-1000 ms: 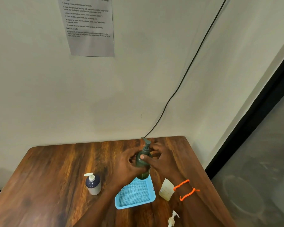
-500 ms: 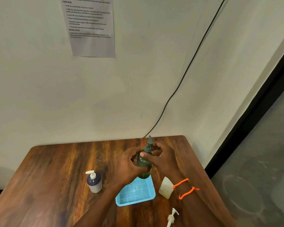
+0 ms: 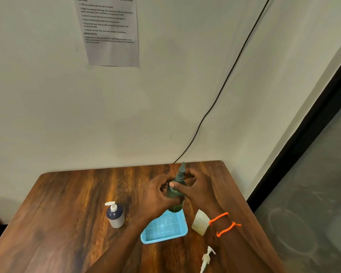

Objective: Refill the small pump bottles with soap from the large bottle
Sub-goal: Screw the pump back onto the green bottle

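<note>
Since the earlier frames, both hands are staying on the green pump bottle (image 3: 175, 196), and its pump head is now pointing up and away rather than sideways. At the left of the wooden table (image 3: 67, 203), a dark bottle with a white pump (image 3: 115, 214) is standing upright, apart from the rest. To its right, the left hand (image 3: 158, 194) is wrapping its fingers around the body of the green pump bottle. That bottle is being held upright just above the far edge of the blue tray (image 3: 163, 228). The right hand (image 3: 197, 189) is gripping the bottle near its collar, thumb across the front. Beside the tray, a pale translucent bottle (image 3: 199, 223) is standing partly hidden behind the right wrist, which is wearing orange bands (image 3: 223, 223). A loose white pump (image 3: 206, 259) is lying near the front edge.
</note>
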